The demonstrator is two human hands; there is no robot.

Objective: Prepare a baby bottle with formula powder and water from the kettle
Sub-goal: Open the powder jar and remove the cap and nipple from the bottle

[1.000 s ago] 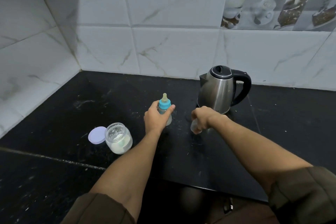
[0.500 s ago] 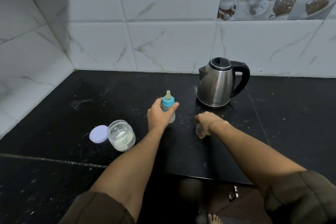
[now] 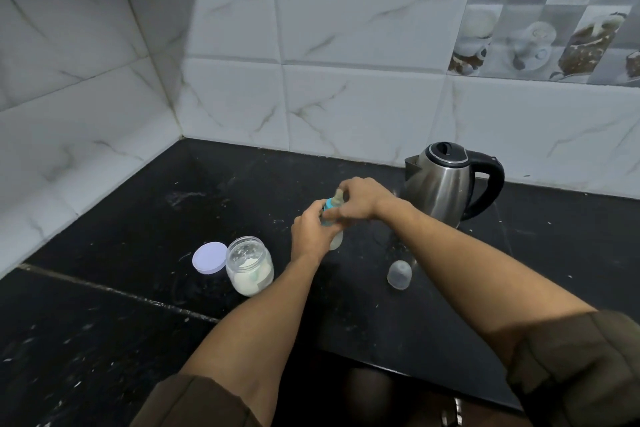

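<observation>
1. The table [image 3: 104, 340] is black polished stone, speckled with white dust, and a thin seam crosses it.
2. A clear dome-shaped cap [image 3: 399, 273] stands alone on it.
3. An open glass jar [image 3: 249, 265] holds white powder; its flat, round lilac lid [image 3: 209, 257] lies touching it on the left.
4. The baby bottle [image 3: 334, 222], translucent with a blue ring, stands mid-table; the left hand [image 3: 311, 234] has its grip clenched around the body, and the right hand [image 3: 360, 199] pinches the top.
5. A shiny steel kettle [image 3: 446, 180] with a black handle stands behind.
6. White marbled wall tiles [image 3: 346, 10] form the corner.
</observation>
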